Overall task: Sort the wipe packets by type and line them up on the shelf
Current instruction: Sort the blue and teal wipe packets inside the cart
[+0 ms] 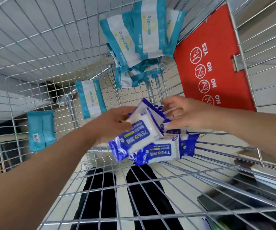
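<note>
Blue packets, white-fronted and marked 75%: a loose bunch at the near middle of a wire cart, held between both hands. Left hand: fingers and thumb curled round the left end of the top packet, which tilts. Right hand: fingers and thumb closed on the far right ends of the bunch, the exact hold lost in blur. Teal packets: a heap at the far end of the cart, just left of a red flap printed YES and NO. One more lies alone at middle left, another barcode-up further left. Dark trouser legs show through the near wire.
</note>
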### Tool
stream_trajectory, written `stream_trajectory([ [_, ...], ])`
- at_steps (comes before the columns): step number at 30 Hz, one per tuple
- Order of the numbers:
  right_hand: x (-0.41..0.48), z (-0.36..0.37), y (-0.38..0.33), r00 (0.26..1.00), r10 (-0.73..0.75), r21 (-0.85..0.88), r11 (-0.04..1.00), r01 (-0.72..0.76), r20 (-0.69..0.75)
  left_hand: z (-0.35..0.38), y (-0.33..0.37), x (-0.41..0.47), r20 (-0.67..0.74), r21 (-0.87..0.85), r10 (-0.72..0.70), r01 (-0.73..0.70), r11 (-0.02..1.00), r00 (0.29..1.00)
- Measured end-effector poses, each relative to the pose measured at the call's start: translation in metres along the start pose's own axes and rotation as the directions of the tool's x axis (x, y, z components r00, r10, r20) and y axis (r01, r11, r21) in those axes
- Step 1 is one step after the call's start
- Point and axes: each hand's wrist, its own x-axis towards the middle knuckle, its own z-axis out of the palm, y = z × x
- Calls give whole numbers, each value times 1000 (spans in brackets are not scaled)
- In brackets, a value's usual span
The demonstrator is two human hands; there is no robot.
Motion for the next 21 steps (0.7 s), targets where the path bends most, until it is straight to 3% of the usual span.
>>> stream_trajectory([
  [2,0,7,-7,999,-49,-8,999,49,6,19,4,9,23,87,21,-23,996,1000],
  [6,1,20,-4,996,-85,-300,951,78,-10,48,-4,24,-43,81,14,-10,997,999],
  [8,-3,19,5,999,-19,-414,910,30,31,50,-14,25,-80,237,15,5,971,997],
  [10,-6,18,15,999,15,-516,856,10,44,48,-26,22,-99,473,30,21,881,995],
  [13,-6,22,24,999,-40,-643,764,50,31,50,-37,17,-101,641,21,49,766,995],
  [17,-1,27,21,997,-71,-784,617,72,35,59,-40,20,-132,639,42,53,767,990],
  [21,1,24,9,997,-27,-801,593,79,78,52,-37,19,-104,526,61,3,850,993],
])
